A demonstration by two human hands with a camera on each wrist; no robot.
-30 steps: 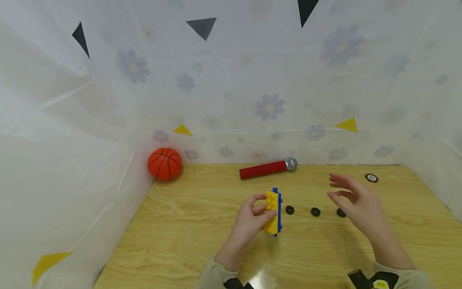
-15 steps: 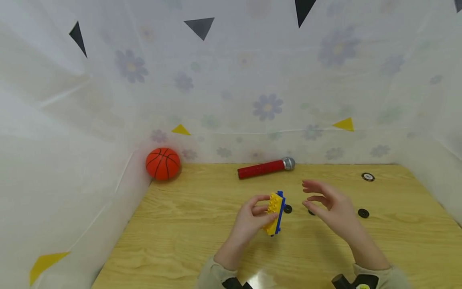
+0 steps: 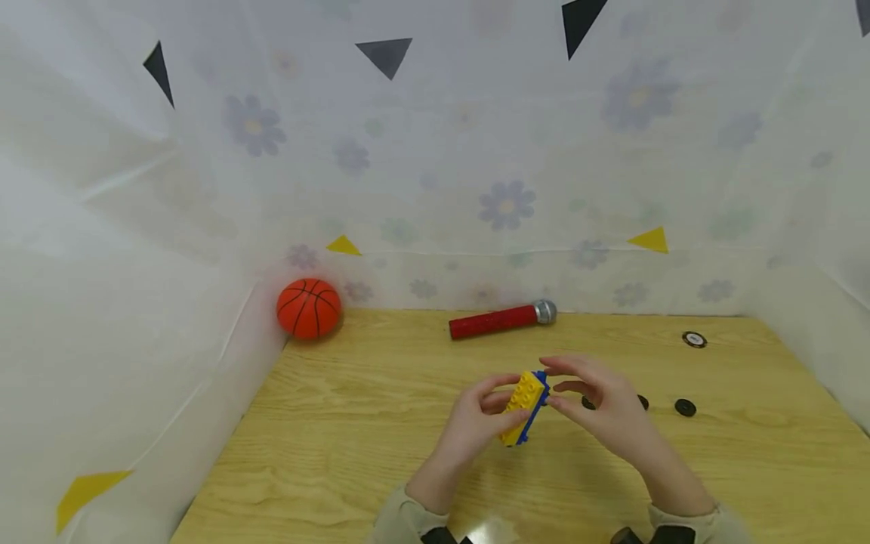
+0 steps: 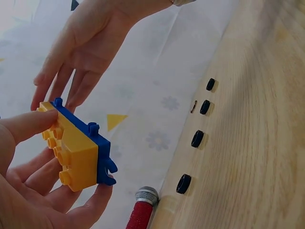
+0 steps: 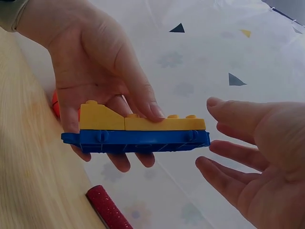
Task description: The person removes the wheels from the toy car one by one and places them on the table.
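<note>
Yellow bricks on a blue plate make up the block (image 3: 525,396) that the left hand (image 3: 476,423) holds above the middle of the wooden table (image 3: 340,453), nearer its front edge than its back. The thumb lies along one long side and the fingers curl under the other, so the block is pinched edge-on and tilted, studs toward the left.

The right hand (image 3: 601,404) is spread, fingers loosely extended. In the head view its fingertips seem to meet the blue side; in the right wrist view the right hand (image 5: 257,157) stands just beside the end of the block (image 5: 136,133) with a gap showing, so I cannot tell whether it touches. It grips nothing.

Risks, as I judge them:
- The hold is light and on the edges only. A push from the right fingers against the blue plate could twist the block out of the pinch, and it would drop to the table.
- A push could also part the yellow bricks from the plate, if they are only pressed on.
- Small pegs jut from the plate's edge in the left wrist view (image 4: 93,128); a finger catching one could lever the block askew.
- Black discs (image 3: 685,407) lie near the right hand; a falling block or a lowered wrist could scatter them.
</note>
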